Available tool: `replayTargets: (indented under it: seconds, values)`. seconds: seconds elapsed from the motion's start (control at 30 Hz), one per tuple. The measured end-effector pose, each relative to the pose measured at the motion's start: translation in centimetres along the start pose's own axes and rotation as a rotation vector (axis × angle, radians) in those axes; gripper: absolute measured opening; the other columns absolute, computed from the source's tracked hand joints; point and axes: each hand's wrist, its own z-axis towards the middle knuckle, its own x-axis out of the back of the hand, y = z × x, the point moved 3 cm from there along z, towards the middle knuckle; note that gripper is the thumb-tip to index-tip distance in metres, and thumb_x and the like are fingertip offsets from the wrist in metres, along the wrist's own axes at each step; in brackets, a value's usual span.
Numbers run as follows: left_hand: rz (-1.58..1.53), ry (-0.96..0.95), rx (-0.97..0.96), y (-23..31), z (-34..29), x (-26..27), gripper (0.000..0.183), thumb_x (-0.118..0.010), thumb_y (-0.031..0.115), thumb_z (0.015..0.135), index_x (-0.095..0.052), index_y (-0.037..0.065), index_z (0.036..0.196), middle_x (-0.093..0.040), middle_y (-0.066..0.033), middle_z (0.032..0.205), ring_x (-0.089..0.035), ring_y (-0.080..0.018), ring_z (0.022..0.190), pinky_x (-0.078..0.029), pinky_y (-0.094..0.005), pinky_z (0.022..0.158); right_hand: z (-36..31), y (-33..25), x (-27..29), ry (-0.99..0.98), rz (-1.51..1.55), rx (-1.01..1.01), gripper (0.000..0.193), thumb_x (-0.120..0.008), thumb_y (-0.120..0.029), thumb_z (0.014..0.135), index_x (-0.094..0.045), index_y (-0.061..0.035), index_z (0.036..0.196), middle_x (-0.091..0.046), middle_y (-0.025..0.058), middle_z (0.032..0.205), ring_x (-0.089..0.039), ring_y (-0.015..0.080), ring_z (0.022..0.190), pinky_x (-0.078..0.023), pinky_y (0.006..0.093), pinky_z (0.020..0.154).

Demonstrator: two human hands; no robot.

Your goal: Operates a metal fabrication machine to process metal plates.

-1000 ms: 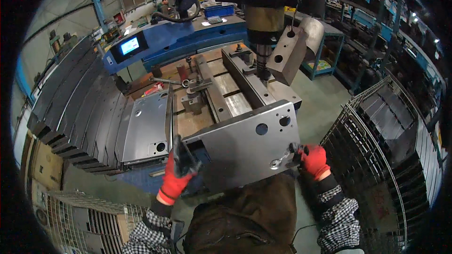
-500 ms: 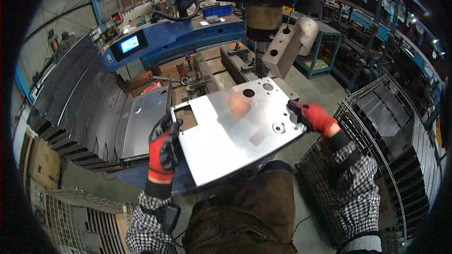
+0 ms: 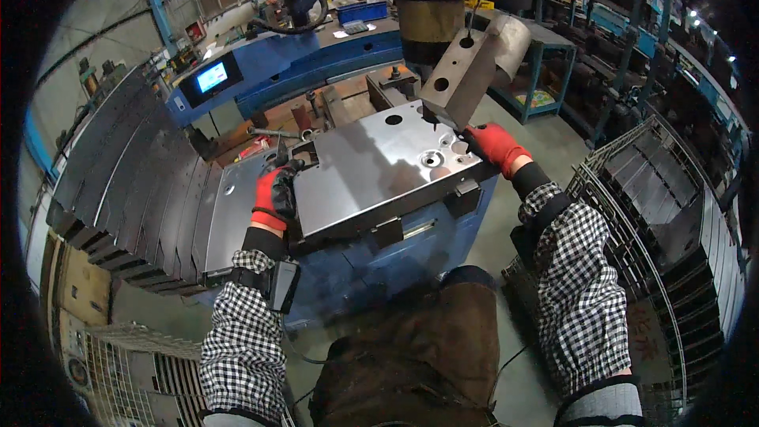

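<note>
A flat sheet-metal panel (image 3: 348, 178) with round holes and a cut-out lies nearly level over the front of the blue machine's bed. My left hand (image 3: 275, 194), in a red and black glove, is closed on its left edge beside the cut-out. At the panel's far right corner, next to the holes, my right hand (image 3: 496, 148) in a matching glove is closed on the edge; its fingertips are partly hidden. Just above that corner hangs a slanted steel block (image 3: 458, 71) with round holes, close to my right hand.
Stacked metal panels (image 3: 142, 182) stand on the left, with another panel (image 3: 225, 213) lying flat beside them. A wire cage (image 3: 632, 245) holding metal parts is on the right. Behind are a lit screen (image 3: 212, 77), a blue bin (image 3: 362, 12) and a teal stand (image 3: 545, 79).
Both hands have moved the panel forward and away from me, from a tilted position above my lap down onto the machine bed. The right hand now sits farther up beside the steel block.
</note>
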Motion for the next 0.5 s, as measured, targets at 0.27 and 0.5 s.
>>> replayTargets:
  seconds: [0.27,0.5]
  values:
    - [0.692,0.038,-0.447,4.1,-3.5,-1.2,0.082,-0.078,0.031,0.081,-0.041,0.004,0.149,-0.045,-0.0208,0.148,-0.044,-0.0336,0.137,-0.038,-0.0409,0.111,-1.9,-4.1,2.1,0.146,-0.09,-0.155,0.061,-0.047,-0.063,0.094,-0.074,-0.0095,0.109,-0.071,0.0183,0.109,-0.066,0.0378,0.104,-0.05,0.0461,0.092]
    - [1.416,-0.496,-0.689,9.2,-11.5,-15.7,0.104,-0.083,0.046,0.071,-0.033,0.007,0.153,-0.036,-0.0241,0.153,-0.032,-0.0411,0.144,-0.025,-0.0519,0.12,-2.1,-4.5,2.0,0.363,0.002,-0.093,0.049,-0.057,-0.054,0.093,-0.069,-0.0093,0.111,-0.07,0.0153,0.113,-0.066,0.0356,0.106,-0.052,0.0446,0.092]
